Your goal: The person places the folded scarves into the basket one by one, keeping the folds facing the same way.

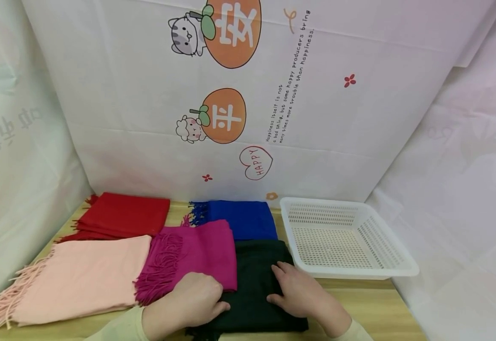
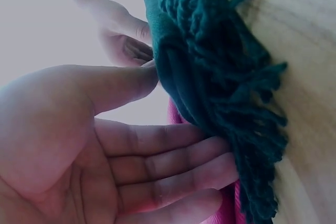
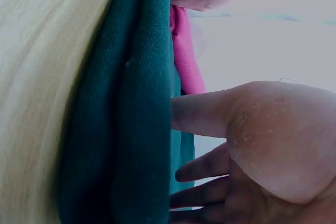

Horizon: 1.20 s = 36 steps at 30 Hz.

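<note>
Head view: nearest, the left hand (image 1: 197, 299) and right hand (image 1: 297, 290) touch the dark green scarf (image 1: 254, 308), fingers extended, clamped on nothing. It lies on the tabletop (image 1: 373, 303), its folding apparently done, perhaps only straightening left; beyond, the pink scarf (image 1: 87, 279), magenta scarf (image 1: 209, 251), blue scarf (image 1: 243, 220) and red scarf (image 1: 126, 215) look folded too, the white basket (image 1: 358, 272) beside them. Left wrist view bares the bunched green tassels (image 2: 241, 108), right wrist view the stacked layers (image 3: 142, 114), both mostly hidden from above.
</note>
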Available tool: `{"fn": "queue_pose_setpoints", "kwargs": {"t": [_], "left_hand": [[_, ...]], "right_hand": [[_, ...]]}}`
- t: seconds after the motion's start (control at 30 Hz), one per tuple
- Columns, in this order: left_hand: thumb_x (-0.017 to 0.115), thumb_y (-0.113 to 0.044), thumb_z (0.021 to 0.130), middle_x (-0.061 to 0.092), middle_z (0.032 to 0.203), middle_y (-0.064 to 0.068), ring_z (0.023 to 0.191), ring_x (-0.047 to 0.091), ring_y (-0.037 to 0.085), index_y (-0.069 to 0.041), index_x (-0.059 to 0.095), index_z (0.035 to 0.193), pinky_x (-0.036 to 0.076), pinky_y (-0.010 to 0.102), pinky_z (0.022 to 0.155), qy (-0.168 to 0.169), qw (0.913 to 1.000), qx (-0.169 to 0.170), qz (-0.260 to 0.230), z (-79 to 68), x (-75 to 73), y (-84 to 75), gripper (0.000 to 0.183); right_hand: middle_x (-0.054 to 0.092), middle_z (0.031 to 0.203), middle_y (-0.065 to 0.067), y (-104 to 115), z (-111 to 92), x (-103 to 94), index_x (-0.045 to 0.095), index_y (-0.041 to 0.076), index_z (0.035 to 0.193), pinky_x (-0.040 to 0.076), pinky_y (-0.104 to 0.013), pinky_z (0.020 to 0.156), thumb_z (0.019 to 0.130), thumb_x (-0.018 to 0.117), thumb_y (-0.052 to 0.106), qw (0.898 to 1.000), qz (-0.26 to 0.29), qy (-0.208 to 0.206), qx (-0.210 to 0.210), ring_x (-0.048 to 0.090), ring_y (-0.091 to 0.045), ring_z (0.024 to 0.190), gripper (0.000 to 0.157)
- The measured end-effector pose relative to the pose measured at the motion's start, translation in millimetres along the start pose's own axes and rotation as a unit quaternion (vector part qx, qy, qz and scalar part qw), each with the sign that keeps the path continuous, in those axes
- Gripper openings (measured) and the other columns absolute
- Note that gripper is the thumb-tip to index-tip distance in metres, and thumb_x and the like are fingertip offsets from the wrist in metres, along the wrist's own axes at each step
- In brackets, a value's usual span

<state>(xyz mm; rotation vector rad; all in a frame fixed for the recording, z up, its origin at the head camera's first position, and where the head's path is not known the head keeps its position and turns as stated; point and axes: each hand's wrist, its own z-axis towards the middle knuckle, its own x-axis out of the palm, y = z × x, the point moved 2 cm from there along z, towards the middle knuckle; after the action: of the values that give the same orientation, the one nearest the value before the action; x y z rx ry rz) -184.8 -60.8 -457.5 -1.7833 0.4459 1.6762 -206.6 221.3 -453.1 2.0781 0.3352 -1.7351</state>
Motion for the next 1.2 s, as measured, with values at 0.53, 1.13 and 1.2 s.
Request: {"fn": "queue_pose_setpoints", "kwargs": {"t": [0.53, 1.13, 1.2], "left_hand": [[0.082, -0.05, 0.099, 0.049, 0.058, -0.009, 0.056, 0.055, 0.013, -0.024, 0.063, 0.064, 0.051, 0.035, 0.053, 0.003, 0.9991, -0.042, -0.003, -3.3, -1.6, 0.9, 0.048], [0.081, -0.053, 0.1, 0.052, 0.06, -0.007, 0.058, 0.056, 0.014, -0.023, 0.064, 0.065, 0.053, 0.037, 0.055, 0.029, 0.997, -0.07, -0.017, -1.6, 4.4, 6.3, 0.049], [0.081, -0.053, 0.1, 0.051, 0.06, -0.007, 0.057, 0.056, 0.014, -0.023, 0.064, 0.065, 0.053, 0.038, 0.055, 0.028, 0.9972, -0.068, -0.015, -1.2, 5.4, 6.8, 0.049]], "right_hand": [[0.06, 0.155, -0.029, -1.3, 3.4, 0.9, 0.063, -0.006, 0.15, 0.047, -0.063, 0.118, 0.098, 0.084, 0.051, 0.999, -0.005, 0.021, 0.05, 0.058, -0.045, 0.145, 0.08], [0.074, 0.129, -0.024, 6.6, -1.1, 1.3, 0.07, -0.011, 0.134, 0.057, -0.058, 0.105, 0.098, 0.084, 0.049, 0.997, -0.043, 0.008, 0.07, 0.071, -0.04, 0.122, 0.072], [0.076, 0.119, -0.023, 6.8, -2.7, 0.8, 0.072, -0.011, 0.127, 0.059, -0.058, 0.1, 0.097, 0.085, 0.048, 0.997, -0.042, 0.0, 0.072, 0.073, -0.039, 0.114, 0.067]]}}
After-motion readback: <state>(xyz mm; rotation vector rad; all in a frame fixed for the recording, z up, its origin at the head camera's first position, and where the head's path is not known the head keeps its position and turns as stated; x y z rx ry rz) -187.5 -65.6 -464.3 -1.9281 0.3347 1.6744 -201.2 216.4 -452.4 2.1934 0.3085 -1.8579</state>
